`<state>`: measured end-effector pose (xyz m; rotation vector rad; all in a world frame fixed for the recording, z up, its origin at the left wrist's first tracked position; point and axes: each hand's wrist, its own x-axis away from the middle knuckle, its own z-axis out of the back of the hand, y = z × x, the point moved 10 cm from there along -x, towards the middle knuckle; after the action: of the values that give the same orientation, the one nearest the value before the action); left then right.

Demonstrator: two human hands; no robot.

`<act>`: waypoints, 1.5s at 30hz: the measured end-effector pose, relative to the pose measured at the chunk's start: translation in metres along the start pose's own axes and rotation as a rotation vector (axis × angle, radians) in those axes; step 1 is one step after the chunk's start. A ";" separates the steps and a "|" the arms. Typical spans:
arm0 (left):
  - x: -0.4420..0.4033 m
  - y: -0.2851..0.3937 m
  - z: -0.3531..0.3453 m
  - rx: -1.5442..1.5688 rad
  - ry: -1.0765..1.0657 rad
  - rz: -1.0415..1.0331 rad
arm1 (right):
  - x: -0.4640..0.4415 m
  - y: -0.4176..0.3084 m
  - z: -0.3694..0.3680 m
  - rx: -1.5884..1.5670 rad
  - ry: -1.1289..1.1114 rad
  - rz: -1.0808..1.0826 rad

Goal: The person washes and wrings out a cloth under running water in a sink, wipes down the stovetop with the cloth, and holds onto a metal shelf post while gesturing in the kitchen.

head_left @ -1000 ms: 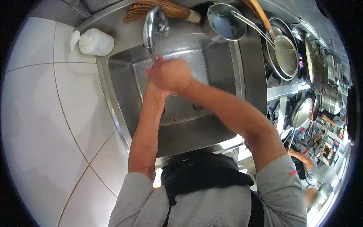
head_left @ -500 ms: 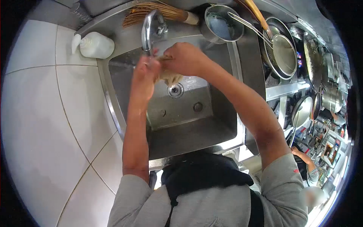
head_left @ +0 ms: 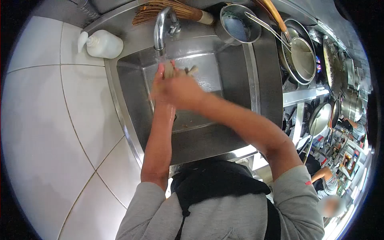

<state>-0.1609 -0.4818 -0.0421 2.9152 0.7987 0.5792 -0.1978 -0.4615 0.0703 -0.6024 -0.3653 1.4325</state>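
Note:
Under the running tap, a wet beige cloth is bunched between my hands, its crumpled ends poking out beyond the knuckles. My left hand is closed on it, directly below the spout, with reddish fingertips showing. My right hand, smeared by motion, lies across my left hand and is closed against the same cloth. Much of the left palm and the cloth's middle is hidden behind the right hand. Below them is the steel sink, wet on its bottom.
A white pump bottle stands at the sink's left corner. Behind the tap lies a stick broom. A metal pot sits at the back right, beside a strainer and pans. Another person is at far right.
My right hand has come down and across my left hand. The cloth, hanging over the drain before, is now gathered up between them. The view has shifted slightly.

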 end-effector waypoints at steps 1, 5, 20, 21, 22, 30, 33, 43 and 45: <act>-0.006 -0.016 0.007 0.109 -0.198 0.148 | 0.006 -0.012 -0.004 0.139 0.006 -0.027; 0.015 -0.020 0.003 -0.147 0.505 -0.033 | -0.017 0.052 0.001 0.105 -0.304 -0.423; -0.031 -0.019 0.021 0.082 -0.008 0.227 | -0.007 0.004 0.005 0.217 0.030 -0.047; -0.024 0.003 0.034 -0.026 0.339 0.057 | -0.015 0.014 0.015 0.213 0.031 -0.044; -0.020 0.013 0.014 -0.027 0.345 0.054 | -0.022 0.038 0.028 0.112 -0.051 -0.175; 0.008 0.071 -0.058 -1.859 0.082 -0.367 | -0.022 0.056 0.053 0.020 -0.234 -0.053; 0.022 0.062 -0.023 -1.861 0.131 -0.043 | -0.023 0.066 0.081 -0.156 -0.204 -0.155; 0.021 0.019 0.002 0.057 0.261 -0.185 | -0.004 0.080 0.021 -0.228 0.036 -0.507; 0.002 -0.003 -0.011 0.005 0.031 0.025 | 0.006 -0.001 0.002 0.031 -0.045 -0.144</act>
<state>-0.1645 -0.4784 -0.0318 2.9312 0.7695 0.6273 -0.1976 -0.4548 0.0718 -0.5092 -0.4127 1.3133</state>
